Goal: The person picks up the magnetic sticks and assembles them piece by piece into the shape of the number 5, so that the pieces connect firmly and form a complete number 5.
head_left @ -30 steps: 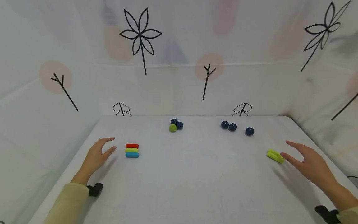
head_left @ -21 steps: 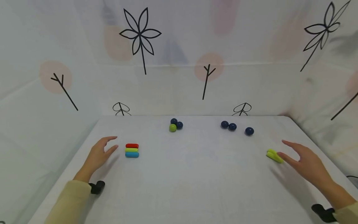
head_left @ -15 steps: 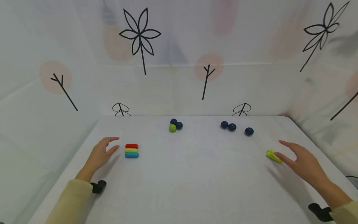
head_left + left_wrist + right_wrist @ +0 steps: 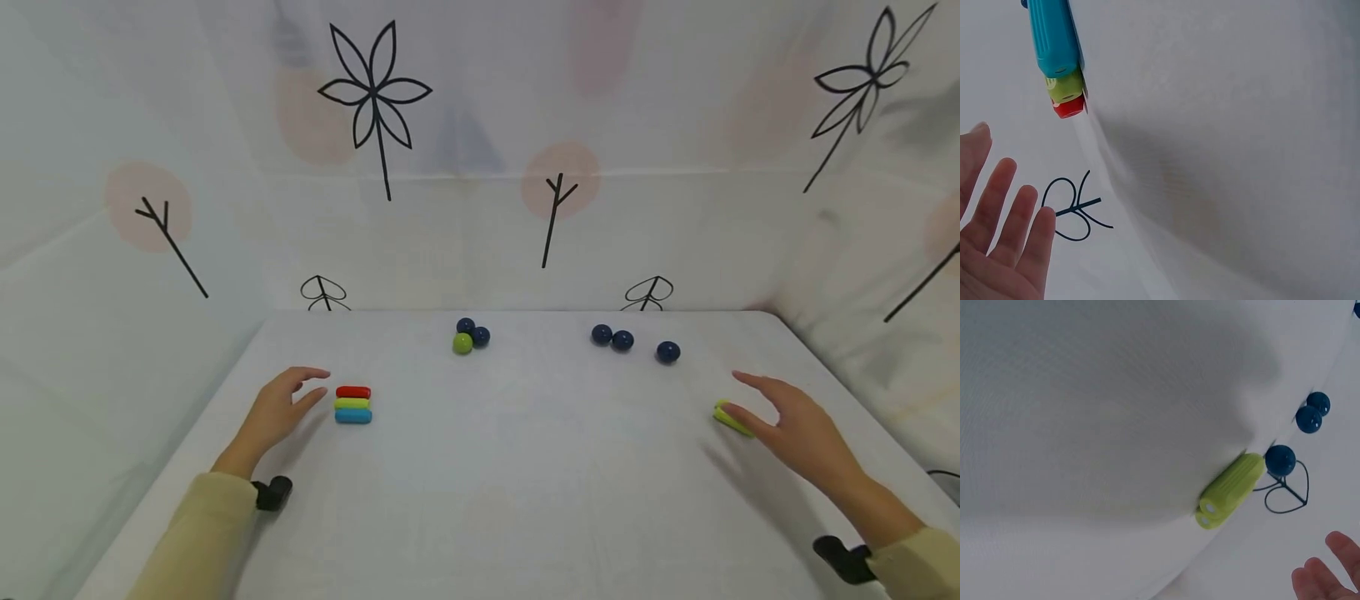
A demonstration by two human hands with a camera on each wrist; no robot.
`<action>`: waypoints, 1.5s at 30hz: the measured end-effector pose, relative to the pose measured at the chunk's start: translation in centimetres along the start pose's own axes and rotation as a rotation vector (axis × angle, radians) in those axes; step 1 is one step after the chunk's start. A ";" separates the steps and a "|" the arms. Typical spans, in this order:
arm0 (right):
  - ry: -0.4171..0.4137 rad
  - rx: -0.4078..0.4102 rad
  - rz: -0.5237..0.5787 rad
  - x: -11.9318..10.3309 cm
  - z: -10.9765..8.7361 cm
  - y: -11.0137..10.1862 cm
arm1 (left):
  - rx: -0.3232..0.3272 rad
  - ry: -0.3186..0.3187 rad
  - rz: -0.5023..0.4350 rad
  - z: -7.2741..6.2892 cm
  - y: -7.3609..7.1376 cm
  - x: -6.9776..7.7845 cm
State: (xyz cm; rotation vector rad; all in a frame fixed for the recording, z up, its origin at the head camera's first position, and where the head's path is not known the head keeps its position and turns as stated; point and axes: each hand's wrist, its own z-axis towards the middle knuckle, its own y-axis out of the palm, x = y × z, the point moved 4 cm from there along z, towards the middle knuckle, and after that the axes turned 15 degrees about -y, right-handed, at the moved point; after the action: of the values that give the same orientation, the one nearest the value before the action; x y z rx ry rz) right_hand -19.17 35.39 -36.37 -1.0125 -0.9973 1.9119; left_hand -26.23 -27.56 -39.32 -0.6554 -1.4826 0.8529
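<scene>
My left hand [image 4: 276, 408] hovers just left of three short ribbed sticks lying side by side: a red stick [image 4: 353, 392], a yellow-green stick [image 4: 352, 403] and a blue stick [image 4: 353, 416]. Its thumb and fingers are spread apart with nothing between them. On the right, my right hand [image 4: 802, 429] is held over the table with thumb and fingers apart and holds nothing. Its thumb partly covers a pair of yellow-green sticks [image 4: 733, 422] in the head view. Both of these sticks [image 4: 1232, 487] lie together in the right wrist view.
At the back middle, a green ball [image 4: 462, 343] touches two dark blue balls [image 4: 481, 336]. Farther right are two more dark blue balls [image 4: 622, 340] close together and a single dark blue ball [image 4: 668, 352]. A patterned cloth [image 4: 465, 233] hangs behind the white table [image 4: 480, 500].
My left hand has moved right, closer to the three sticks. The right hand has moved left over the yellow-green pair, covering more of it. The sticks and balls stay put.
</scene>
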 end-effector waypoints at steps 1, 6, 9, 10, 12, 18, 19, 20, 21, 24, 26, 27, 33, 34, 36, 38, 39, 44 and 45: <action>-0.006 0.001 0.009 0.0 0.1 0.0 | 0.000 0.002 -0.003 0.1 0.0 0.1; -0.018 0.002 0.018 -0.4 0.4 0.0 | -0.011 0.015 -0.003 0.5 0.3 0.2; -0.024 0.008 0.021 -0.6 0.6 0.1 | -0.027 0.021 0.003 0.7 0.4 0.3; -0.027 0.012 0.024 -0.6 0.6 0.1 | -0.030 0.024 0.004 0.8 0.4 0.4; -0.036 0.019 0.025 -0.7 0.7 0.2 | -0.037 0.036 0.000 0.9 0.5 0.6; -0.057 0.025 0.032 -0.9 1.0 0.5 | -0.061 0.063 0.003 1.3 0.7 0.9; -0.057 0.023 0.036 -1.0 1.1 0.5 | -0.065 0.061 0.006 1.4 0.8 1.0; -0.057 0.021 0.040 -1.0 1.1 0.5 | -0.069 0.058 0.009 1.5 0.8 1.0; -0.057 0.018 0.042 -1.1 1.1 0.5 | -0.074 0.057 0.013 1.7 0.9 1.0; -0.050 0.010 0.053 -1.3 1.1 0.6 | -0.097 0.052 0.015 2.0 1.2 1.0; -0.047 0.004 0.052 -1.4 1.2 0.7 | -0.112 0.048 0.012 2.2 1.4 1.0; -0.044 0.002 0.052 -1.4 1.3 0.7 | -0.118 0.051 0.011 2.2 1.5 1.1; -0.029 -0.008 0.039 -1.8 1.6 0.9 | -0.155 0.045 0.025 2.6 1.8 1.3; -0.028 -0.009 0.037 -1.9 1.6 1.0 | -0.162 0.038 0.031 2.7 1.9 1.4; -0.028 -0.010 0.035 -2.0 1.7 1.1 | -0.177 0.025 0.038 2.9 2.0 1.4; -0.028 -0.011 0.033 -2.1 1.8 1.1 | -0.194 0.015 0.045 3.0 2.0 1.5; -0.029 -0.012 0.033 -2.1 1.9 1.2 | -0.203 0.012 0.046 3.0 2.1 1.6; -0.029 -0.012 0.040 -2.4 2.0 1.3 | -0.256 0.010 0.064 3.2 2.3 1.9; -0.029 -0.011 0.044 -2.4 2.0 1.3 | -0.263 0.013 0.070 3.2 2.4 2.0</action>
State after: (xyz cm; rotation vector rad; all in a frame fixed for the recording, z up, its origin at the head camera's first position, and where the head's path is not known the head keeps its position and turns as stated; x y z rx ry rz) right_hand -20.29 32.21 -36.01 -1.0231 -1.0107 1.9639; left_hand -29.84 -25.02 -40.06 -0.9111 -1.5820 0.7104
